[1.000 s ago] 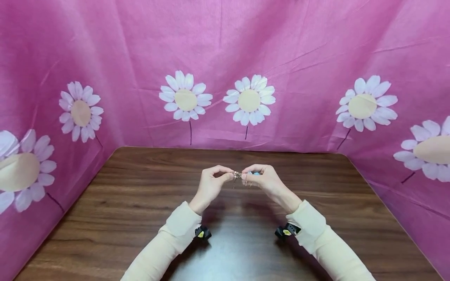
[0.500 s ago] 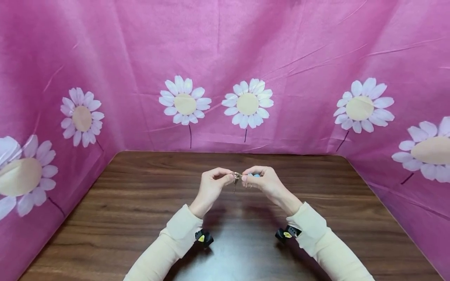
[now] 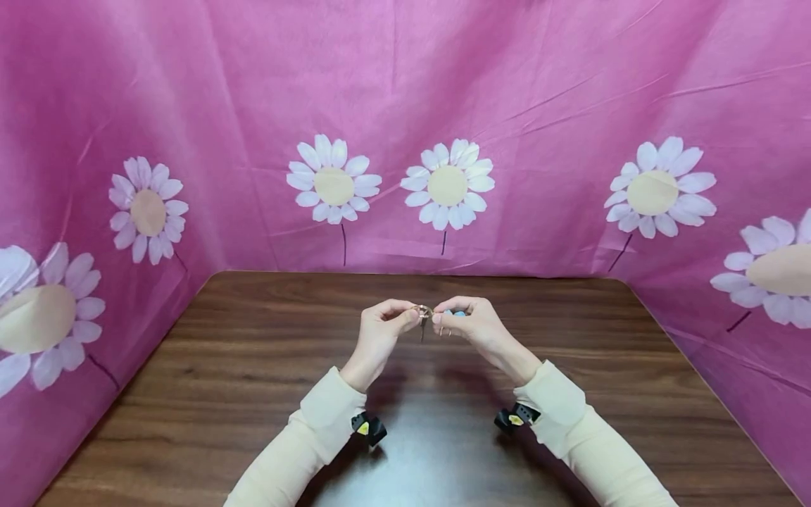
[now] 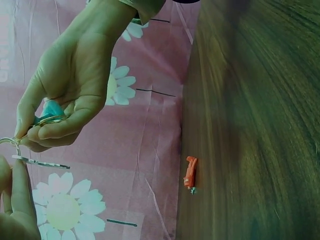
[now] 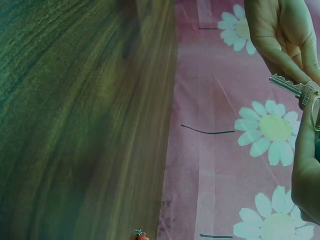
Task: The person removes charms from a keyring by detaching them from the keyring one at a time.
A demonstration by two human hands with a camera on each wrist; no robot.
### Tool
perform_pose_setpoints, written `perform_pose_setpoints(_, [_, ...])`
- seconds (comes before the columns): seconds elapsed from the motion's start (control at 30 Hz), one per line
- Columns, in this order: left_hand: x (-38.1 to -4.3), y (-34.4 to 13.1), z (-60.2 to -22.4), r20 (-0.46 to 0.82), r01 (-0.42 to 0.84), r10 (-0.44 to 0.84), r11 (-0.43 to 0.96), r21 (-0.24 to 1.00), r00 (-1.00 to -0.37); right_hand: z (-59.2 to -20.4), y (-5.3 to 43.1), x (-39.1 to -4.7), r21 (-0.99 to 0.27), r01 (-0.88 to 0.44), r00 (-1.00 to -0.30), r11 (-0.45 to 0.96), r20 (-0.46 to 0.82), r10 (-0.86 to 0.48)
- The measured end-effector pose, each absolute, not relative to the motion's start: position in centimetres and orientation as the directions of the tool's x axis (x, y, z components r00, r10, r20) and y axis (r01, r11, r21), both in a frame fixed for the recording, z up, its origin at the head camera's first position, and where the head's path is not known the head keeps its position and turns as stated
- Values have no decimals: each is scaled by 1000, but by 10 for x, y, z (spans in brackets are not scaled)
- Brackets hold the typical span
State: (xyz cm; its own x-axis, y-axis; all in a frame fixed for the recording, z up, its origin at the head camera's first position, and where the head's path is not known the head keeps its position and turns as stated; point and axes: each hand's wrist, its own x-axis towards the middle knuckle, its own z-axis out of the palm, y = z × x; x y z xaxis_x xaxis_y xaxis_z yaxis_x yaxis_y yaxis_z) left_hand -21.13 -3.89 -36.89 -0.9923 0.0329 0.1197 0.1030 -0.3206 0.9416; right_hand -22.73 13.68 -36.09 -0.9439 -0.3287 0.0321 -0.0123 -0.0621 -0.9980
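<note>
My left hand [image 3: 376, 338] pinches a gold split key ring [image 3: 425, 310] between thumb and index finger. From that ring a silver key [image 5: 287, 85] hangs downward, its toothed blade bare. Facing it, my right hand [image 3: 484, 327] pinches the other side of the ring with thumb and index fingertip. A turquoise-blue charm [image 4: 53, 108] with gold loops [image 4: 51, 120] is tucked within the right hand's fingers. Both hands are raised over the wooden table, fingertips close together. The part of the ring between the fingertips is partly covered.
The brown wooden table [image 3: 253, 394] meets a pink curtain [image 3: 393, 63] with white daisies at the back and sides. A small orange piece [image 4: 190, 174] with a metallic end shows near the table's edge in the left wrist view. Black wrist cameras [image 3: 369, 428] sit below both cuffs.
The ring and key have turned slightly between the fingertips, and the ring's loop shows more fully now. Both hands keep their pinch and nearly the same place.
</note>
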Motion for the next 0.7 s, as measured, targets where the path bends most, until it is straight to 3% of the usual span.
perform_pose_setpoints(0.27, [-211, -39, -369, 127, 108, 33, -346, 932, -991, -361, 135, -228, -997, -19, -943, -81, 44, -330])
perform_pose_setpoints(0.5, [-209, -44, -356, 205, 182, 22, -382, 906, -978, -376, 141, -235, -995, -50, -948, 87, 20, -317])
perform_pose_setpoints(0.7, [-212, -52, -349, 306, 295, 27, -197, 935, -952, -377, 158, -244, -985, -46, -956, 165, -4, -292])
